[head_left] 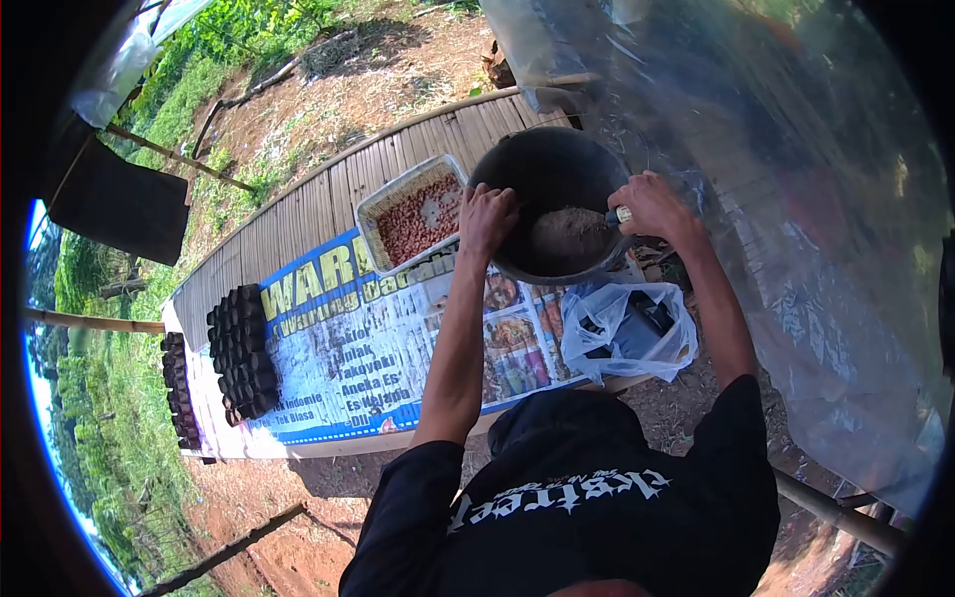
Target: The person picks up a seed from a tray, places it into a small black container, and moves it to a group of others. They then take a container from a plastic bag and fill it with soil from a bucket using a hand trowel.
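A black bucket stands on the bamboo table, tilted slightly towards me, with brown soil inside it. My left hand is closed over the bucket's left rim, fingers curled inward. At the opposite side, my right hand grips a trowel by its handle. The trowel's blade reaches into the bucket and appears loaded with or buried in soil, so its edges are hidden. Just left of my left hand sits a white plastic tray holding reddish-brown seeds.
A printed banner covers part of the slatted bamboo table. Rows of black soil-filled bags stand at its left end. An open clear plastic bag with dark contents lies near the front edge. Plastic sheeting hangs at right.
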Available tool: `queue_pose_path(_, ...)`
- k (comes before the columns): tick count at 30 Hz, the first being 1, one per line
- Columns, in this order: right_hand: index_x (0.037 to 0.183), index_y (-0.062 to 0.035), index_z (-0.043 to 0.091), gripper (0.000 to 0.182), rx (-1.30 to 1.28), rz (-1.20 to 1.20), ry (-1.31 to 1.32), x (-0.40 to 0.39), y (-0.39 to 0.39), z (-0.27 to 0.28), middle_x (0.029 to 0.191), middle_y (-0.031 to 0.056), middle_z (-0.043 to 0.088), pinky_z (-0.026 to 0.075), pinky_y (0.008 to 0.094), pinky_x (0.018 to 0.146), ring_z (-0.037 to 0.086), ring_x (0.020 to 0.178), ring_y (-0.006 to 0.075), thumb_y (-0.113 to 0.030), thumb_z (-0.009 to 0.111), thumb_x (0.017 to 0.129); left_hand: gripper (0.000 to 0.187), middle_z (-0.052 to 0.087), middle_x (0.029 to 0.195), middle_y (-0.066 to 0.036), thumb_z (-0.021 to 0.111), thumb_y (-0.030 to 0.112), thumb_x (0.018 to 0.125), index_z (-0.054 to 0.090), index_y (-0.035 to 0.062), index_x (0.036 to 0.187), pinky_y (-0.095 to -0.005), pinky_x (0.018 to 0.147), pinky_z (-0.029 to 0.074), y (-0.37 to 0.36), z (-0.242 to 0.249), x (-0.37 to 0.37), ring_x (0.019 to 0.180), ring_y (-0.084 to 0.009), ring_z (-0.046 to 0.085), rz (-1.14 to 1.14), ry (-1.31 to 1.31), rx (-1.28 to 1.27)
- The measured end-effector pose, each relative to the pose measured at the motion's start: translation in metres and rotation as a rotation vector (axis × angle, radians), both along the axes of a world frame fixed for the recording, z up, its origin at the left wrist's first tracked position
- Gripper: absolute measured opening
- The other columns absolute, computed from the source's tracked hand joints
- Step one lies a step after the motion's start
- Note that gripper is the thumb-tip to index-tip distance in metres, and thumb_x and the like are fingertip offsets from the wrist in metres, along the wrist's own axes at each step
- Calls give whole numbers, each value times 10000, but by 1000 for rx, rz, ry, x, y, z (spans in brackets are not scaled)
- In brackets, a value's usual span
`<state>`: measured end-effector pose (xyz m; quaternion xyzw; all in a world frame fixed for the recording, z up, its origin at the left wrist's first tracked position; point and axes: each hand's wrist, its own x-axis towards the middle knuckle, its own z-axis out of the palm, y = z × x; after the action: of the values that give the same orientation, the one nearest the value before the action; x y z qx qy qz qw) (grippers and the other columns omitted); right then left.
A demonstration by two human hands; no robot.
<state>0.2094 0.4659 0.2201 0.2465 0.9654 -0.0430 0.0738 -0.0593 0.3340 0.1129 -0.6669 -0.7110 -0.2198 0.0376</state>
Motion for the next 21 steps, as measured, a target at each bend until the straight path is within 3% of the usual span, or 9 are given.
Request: queue_pose_path(21, 1043, -159, 780, 384, -20, -56, 8, -13, 6, -4, 987, 102, 758, 568, 389, 881, 728, 928, 271, -160, 815, 660, 143, 670, 777, -46, 695, 217, 774, 597, 114, 786, -407, 864, 391, 1, 0, -1, 841, -251, 574, -22, -32, 27)
